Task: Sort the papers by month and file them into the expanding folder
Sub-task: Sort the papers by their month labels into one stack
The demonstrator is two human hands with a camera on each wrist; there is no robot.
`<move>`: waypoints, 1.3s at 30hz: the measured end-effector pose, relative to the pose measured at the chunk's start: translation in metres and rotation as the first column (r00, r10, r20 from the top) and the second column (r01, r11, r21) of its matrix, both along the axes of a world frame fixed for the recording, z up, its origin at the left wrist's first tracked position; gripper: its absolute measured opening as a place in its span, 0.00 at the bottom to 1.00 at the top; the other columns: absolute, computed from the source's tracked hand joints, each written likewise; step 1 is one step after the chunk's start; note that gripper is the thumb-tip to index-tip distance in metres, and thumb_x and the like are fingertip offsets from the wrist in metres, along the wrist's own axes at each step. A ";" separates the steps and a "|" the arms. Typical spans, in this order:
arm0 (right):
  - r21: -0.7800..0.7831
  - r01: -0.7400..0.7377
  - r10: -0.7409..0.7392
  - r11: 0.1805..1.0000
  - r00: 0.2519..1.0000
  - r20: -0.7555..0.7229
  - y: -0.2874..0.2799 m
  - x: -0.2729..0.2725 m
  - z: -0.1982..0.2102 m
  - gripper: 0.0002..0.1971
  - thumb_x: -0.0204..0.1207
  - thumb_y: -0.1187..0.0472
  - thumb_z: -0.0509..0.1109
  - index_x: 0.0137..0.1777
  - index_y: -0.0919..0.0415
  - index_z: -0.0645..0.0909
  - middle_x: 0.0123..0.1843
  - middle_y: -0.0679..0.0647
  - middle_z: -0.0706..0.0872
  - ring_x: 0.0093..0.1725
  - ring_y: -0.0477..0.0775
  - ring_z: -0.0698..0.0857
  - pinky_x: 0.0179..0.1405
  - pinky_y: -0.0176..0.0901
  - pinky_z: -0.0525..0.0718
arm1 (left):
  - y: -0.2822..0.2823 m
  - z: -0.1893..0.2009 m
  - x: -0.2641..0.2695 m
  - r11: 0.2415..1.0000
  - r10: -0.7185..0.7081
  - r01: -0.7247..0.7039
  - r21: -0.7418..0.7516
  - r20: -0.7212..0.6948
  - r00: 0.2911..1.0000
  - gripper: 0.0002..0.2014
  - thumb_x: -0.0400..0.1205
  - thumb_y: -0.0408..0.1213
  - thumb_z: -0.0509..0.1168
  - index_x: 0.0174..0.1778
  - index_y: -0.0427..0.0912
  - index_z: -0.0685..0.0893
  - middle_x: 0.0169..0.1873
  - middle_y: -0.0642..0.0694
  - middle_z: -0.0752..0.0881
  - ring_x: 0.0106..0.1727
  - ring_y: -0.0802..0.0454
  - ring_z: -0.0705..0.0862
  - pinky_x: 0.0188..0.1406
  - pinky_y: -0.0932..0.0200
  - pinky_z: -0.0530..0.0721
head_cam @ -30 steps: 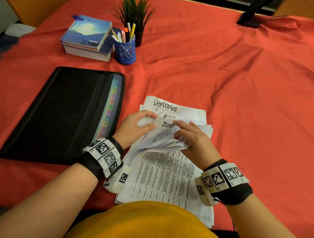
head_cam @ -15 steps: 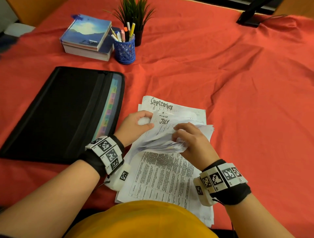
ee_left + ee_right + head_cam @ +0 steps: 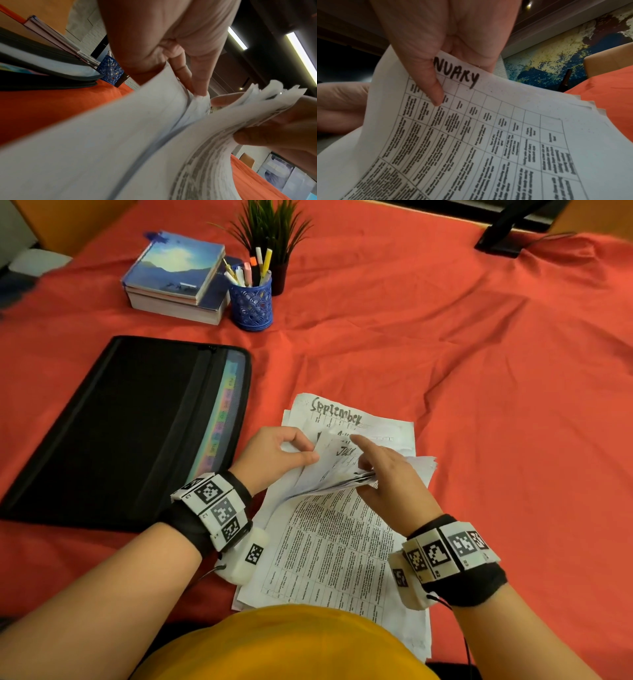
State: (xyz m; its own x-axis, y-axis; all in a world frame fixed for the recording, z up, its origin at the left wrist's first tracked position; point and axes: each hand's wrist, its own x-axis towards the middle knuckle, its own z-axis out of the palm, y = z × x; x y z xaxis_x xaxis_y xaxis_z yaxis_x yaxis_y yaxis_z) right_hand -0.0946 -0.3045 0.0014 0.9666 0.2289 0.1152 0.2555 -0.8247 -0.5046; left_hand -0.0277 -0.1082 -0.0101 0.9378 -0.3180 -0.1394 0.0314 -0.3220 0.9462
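A stack of printed papers (image 3: pixel 329 546) lies on the red cloth in front of me, its far ends lifted and fanned. My left hand (image 3: pixel 282 453) pinches the left edges of some raised sheets (image 3: pixel 197 94). My right hand (image 3: pixel 390 481) grips the rest of the bundle from the right, and its index finger stretches over a sheet headed July (image 3: pixel 344 451). In the right wrist view the thumb presses on a sheet headed January (image 3: pixel 488 121). A September sheet (image 3: pixel 337 416) lies flat behind. The black expanding folder (image 3: pixel 137 422) lies to the left, with its coloured tabs (image 3: pixel 222 419) facing the papers.
Two stacked books (image 3: pixel 174 278), a blue pen cup (image 3: pixel 251 302) and a small potted plant (image 3: pixel 274 231) stand at the back left. A black stand (image 3: pixel 507 234) sits at the back right. Wrinkled red cloth (image 3: pixel 496 405) covers the right side.
The June sheet that lay on top has passed to my left hand's side, which leaves July showing. My right index finger has lifted and stretched out over it.
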 end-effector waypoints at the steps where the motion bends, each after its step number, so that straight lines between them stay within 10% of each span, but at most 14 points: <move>1: -0.017 -0.016 0.016 1.000 1.000 0.019 0.000 0.001 -0.003 0.35 0.60 0.75 0.71 0.71 0.65 0.72 0.41 0.46 0.74 0.42 0.55 0.77 0.48 0.43 0.72 | 0.000 0.001 -0.001 1.000 -0.009 0.009 -0.019 -0.005 1.000 0.07 0.72 0.27 0.75 0.33 0.43 0.85 0.32 0.56 0.85 0.35 0.74 0.82 0.45 0.83 0.73; 8: 0.025 -0.023 0.018 0.999 0.985 0.171 -0.001 0.001 -0.009 0.12 0.61 0.71 0.69 0.45 0.65 0.84 0.42 0.57 0.80 0.41 0.60 0.81 0.39 0.46 0.79 | 0.003 0.001 0.001 0.997 0.040 -0.044 -0.062 -0.060 0.997 0.08 0.75 0.27 0.71 0.34 0.42 0.82 0.36 0.55 0.83 0.35 0.75 0.80 0.45 0.79 0.76; 14: -0.041 -0.075 0.082 0.996 0.976 0.202 -0.007 0.002 -0.012 0.06 0.64 0.65 0.69 0.41 0.61 0.84 0.65 0.62 0.80 0.63 0.63 0.77 0.61 0.59 0.76 | 0.003 0.003 -0.001 0.998 -0.042 0.040 -0.048 -0.045 0.998 0.07 0.71 0.27 0.75 0.34 0.43 0.85 0.34 0.54 0.86 0.38 0.71 0.82 0.52 0.77 0.76; 22: 0.002 -0.070 0.068 0.998 0.977 0.200 -0.008 0.002 -0.013 0.16 0.55 0.77 0.76 0.44 0.64 0.86 0.45 0.58 0.85 0.43 0.59 0.84 0.49 0.52 0.81 | 0.000 0.003 0.000 1.000 -0.004 0.003 -0.005 -0.055 0.998 0.05 0.73 0.33 0.74 0.44 0.39 0.89 0.41 0.54 0.88 0.45 0.69 0.84 0.53 0.80 0.75; 27: -0.020 -0.060 0.063 0.998 0.979 0.193 -0.008 -0.002 -0.010 0.13 0.58 0.73 0.74 0.43 0.61 0.86 0.41 0.51 0.88 0.41 0.53 0.87 0.60 0.58 0.78 | -0.004 -0.006 0.006 0.990 0.052 -0.048 0.134 -0.027 0.998 0.13 0.72 0.32 0.76 0.52 0.41 0.88 0.51 0.49 0.88 0.56 0.56 0.83 0.63 0.61 0.77; 33: -0.014 -0.117 0.118 0.993 0.982 0.146 -0.010 -0.006 0.005 0.13 0.58 0.77 0.76 0.37 0.60 0.82 0.33 0.47 0.84 0.34 0.49 0.79 0.42 0.28 0.67 | -0.009 -0.010 0.010 0.971 0.087 -0.085 0.225 -0.002 0.996 0.07 0.73 0.32 0.75 0.45 0.36 0.89 0.43 0.50 0.87 0.49 0.58 0.83 0.44 0.77 0.74; 39: -0.016 -0.121 0.122 0.993 0.987 0.107 -0.014 -0.009 0.010 0.09 0.60 0.73 0.74 0.38 0.63 0.82 0.33 0.51 0.84 0.32 0.56 0.82 0.32 0.37 0.75 | -0.004 -0.006 0.011 0.974 0.090 -0.089 0.206 0.008 0.996 0.03 0.75 0.31 0.72 0.44 0.37 0.88 0.41 0.51 0.85 0.47 0.58 0.81 0.51 0.66 0.73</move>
